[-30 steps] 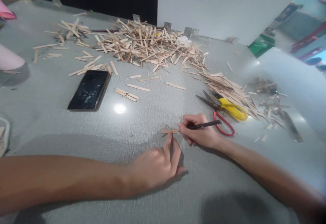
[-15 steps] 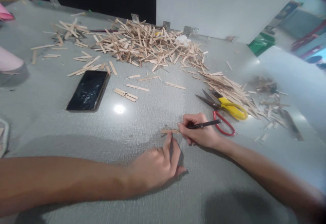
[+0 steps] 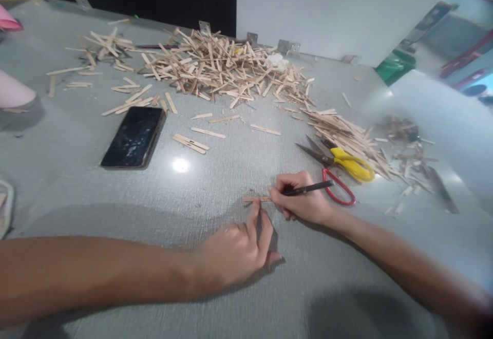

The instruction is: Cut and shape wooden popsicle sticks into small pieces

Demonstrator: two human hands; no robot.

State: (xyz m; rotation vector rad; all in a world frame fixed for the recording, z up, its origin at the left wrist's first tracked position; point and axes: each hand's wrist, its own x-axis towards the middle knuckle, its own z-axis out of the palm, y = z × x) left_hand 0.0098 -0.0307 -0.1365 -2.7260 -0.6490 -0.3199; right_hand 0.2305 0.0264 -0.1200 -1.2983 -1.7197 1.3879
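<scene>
A short wooden stick lies flat on the grey table in front of me. My left hand rests on the table with its index fingertip pressed on the stick and the other fingers curled. My right hand is closed round a black pen, its tip at the stick's right end. Scissors with one yellow and one red handle lie open just beyond my right hand.
A large heap of wooden sticks covers the far middle of the table, with a neater bundle and offcuts at right. A black phone lies at left. White panels stand behind. A pink object is at far left.
</scene>
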